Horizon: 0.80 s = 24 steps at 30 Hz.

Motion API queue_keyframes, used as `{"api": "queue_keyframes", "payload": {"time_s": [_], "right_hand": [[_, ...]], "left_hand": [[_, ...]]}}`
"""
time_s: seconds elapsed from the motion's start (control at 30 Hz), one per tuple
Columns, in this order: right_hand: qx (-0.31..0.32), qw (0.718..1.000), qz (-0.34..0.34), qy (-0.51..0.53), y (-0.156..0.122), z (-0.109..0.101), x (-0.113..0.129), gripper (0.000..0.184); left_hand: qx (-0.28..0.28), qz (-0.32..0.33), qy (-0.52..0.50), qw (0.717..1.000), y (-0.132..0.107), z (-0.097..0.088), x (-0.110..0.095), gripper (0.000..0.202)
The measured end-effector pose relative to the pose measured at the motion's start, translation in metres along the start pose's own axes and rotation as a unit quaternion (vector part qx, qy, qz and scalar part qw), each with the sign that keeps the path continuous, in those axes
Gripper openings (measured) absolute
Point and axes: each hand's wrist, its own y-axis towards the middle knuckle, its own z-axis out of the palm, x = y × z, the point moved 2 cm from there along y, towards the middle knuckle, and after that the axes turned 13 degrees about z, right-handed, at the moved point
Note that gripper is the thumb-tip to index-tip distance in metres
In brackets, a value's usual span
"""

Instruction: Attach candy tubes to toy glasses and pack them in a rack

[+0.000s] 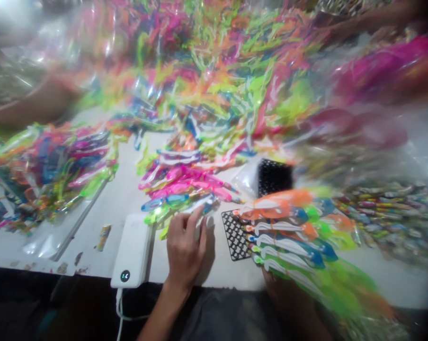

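Note:
My left hand (185,246) rests on the white table (214,270), fingers apart, fingertips touching a blue and white plastic toy (203,208) at the near edge of a pink toy pile (185,182). My right hand is hidden under a fanned bundle of orange, blue and green toys (292,241). Only its wrist and forearm (288,303) show, and the bundle seems gripped from below.
A white power bank (132,251) with a cable lies left of my hand. A black mesh sheet (233,237) lies under the bundle and a black mesh block (274,177) behind it. Heaps of coloured toys in clear bags cover the table. Another person's arm (32,106) reaches in at left.

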Motion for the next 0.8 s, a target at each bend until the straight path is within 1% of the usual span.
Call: {"api": "queue_keyframes", "payload": {"time_s": [0.07,0.17,0.23,0.3,0.37,0.43,0.57,0.7,0.8], "right_hand": [[0.004,1.0,-0.002,0.0,-0.002,0.004,-0.006,0.034],[0.019,1.0,-0.008,-0.003,-0.006,0.013,-0.018,0.031],[0.032,0.999,-0.012,-0.007,-0.007,0.019,-0.027,0.027],[0.045,0.999,-0.016,-0.012,-0.008,0.024,-0.035,0.019],[0.053,0.998,-0.018,-0.016,-0.008,0.026,-0.039,0.015],[0.055,0.998,-0.02,-0.017,-0.007,0.026,-0.039,0.017],[0.051,0.998,-0.021,-0.009,-0.009,0.02,-0.031,0.016],[0.036,0.999,-0.014,0.005,-0.017,0.013,-0.018,0.024],[0.031,0.999,-0.013,0.021,-0.02,0.008,-0.011,0.026]], "left_hand": [[-0.006,-0.021,0.027,0.999,-0.006,-0.01,0.004,0.044],[0.045,-0.049,0.029,0.997,-0.013,-0.03,0.007,0.048],[0.078,-0.052,0.029,0.995,-0.014,-0.042,0.011,0.049],[0.094,-0.048,0.038,0.994,-0.013,-0.048,0.017,0.047],[0.112,-0.044,0.045,0.992,-0.01,-0.045,0.025,0.043],[0.132,-0.034,0.058,0.989,-0.007,-0.037,0.034,0.04],[0.175,-0.031,0.098,0.979,0.0,-0.019,0.045,0.037],[0.204,-0.028,0.071,0.976,0.008,-0.012,0.046,0.038],[0.203,-0.026,0.031,0.978,0.009,-0.011,0.05,0.034]]}}
